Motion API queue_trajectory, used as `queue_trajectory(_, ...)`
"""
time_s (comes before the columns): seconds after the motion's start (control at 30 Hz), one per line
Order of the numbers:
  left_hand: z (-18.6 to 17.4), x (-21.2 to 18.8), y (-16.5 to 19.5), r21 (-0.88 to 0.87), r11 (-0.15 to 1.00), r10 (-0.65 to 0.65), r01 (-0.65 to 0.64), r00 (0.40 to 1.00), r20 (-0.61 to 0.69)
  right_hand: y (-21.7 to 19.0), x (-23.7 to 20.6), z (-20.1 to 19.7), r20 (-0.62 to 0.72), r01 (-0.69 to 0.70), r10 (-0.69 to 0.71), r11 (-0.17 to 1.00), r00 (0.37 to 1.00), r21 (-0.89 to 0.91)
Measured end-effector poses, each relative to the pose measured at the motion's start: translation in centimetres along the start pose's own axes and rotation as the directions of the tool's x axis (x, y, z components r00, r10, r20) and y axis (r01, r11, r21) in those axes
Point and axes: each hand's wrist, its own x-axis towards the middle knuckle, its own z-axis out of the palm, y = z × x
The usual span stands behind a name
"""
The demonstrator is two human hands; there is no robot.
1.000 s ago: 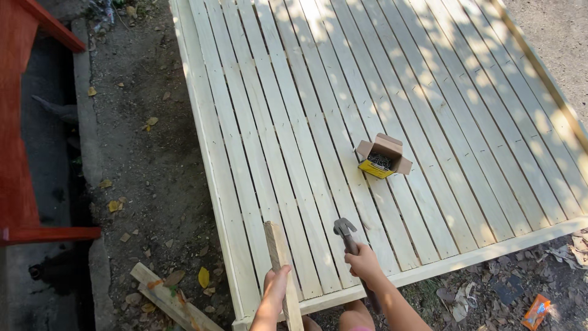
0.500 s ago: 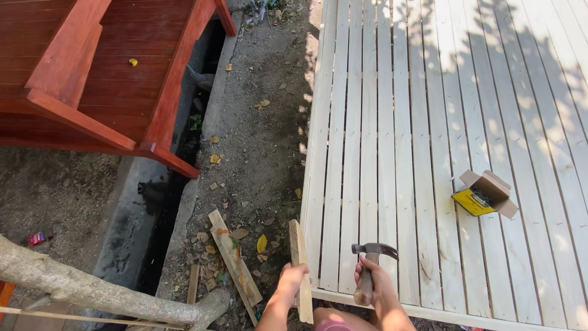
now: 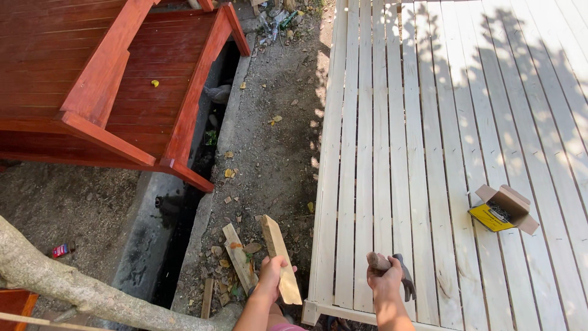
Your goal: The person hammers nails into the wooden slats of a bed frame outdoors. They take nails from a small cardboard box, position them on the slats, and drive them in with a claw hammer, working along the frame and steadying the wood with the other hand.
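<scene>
Wood offcut gripped in left hand fingers, hammer in right hand

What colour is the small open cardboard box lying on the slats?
Brown cardboard with a yellow face, seen in the head view.

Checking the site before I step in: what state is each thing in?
left hand: gripping a short wood piece, held over the dirt.
right hand: gripping a hammer, head down.
cardboard box: flaps open, lying on the slatted panel.
</scene>
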Motion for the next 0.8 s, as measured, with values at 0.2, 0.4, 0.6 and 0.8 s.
queue_trajectory(0.2, -0.4, 2.1, 2.0, 0.108, 0.993, -0.047, 0.052, 0.998, -0.051, 1.8, 1.5, 3.5, -0.072, 0.002, 0.005, 0.995, 0.997, 0.098)
queue_trajectory(0.4, 1.5, 8.2, 9.3, 0.361, 0.932, -0.011, -0.032, 0.993, 0.117, 2.2, 4.0, 8.2, 0.069, 0.045, -0.064, 0.968, 0.996, 0.248)
queue_trajectory(0.6, 5.9, 16.7, 15.7, 0.407, 0.881, -0.308, 0.239, 0.945, 0.111, 5.2, 7.7, 14.3, 0.036, -0.015, 0.010, 0.988, 0.999, 0.151)
queue_trajectory(0.8, 6.7, 24.6, 16.2, 0.407, 0.913, -0.045, -0.034, 0.982, 0.182, 8.9, 9.5, 19.7, -0.013, -0.100, 0.099, 0.987, 0.995, -0.124)
